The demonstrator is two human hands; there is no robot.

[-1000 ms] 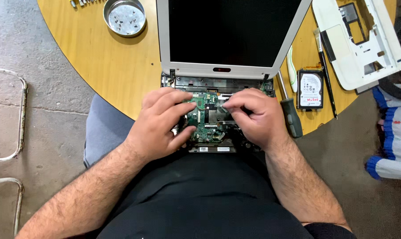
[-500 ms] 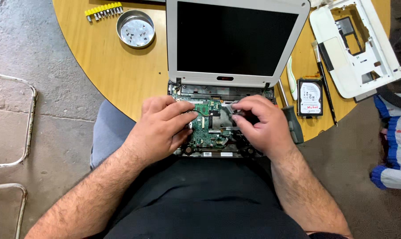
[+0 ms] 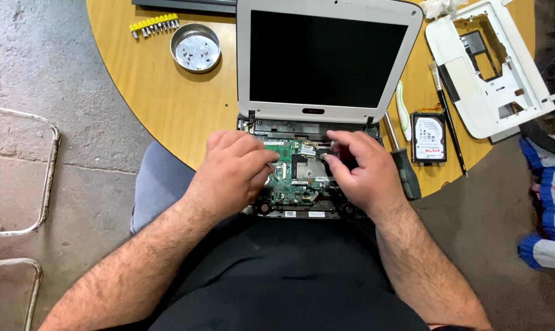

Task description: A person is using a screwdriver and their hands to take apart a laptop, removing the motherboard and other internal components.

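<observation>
Green board (image 3: 293, 175) is laid bare in the laptop (image 3: 326, 67) at the table's (image 3: 161, 104) near edge, its cover (image 3: 486, 67) and drive (image 3: 429, 136) already set aside, while it is pressed by the left hand (image 3: 234, 175) and something small is pinched by the right hand (image 3: 360, 171).

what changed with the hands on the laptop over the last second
The right hand slid a little toward the right of the green circuit board, fingertips pinching something small. The left hand stays flat on the board. The laptop stays open on the round table.
</observation>
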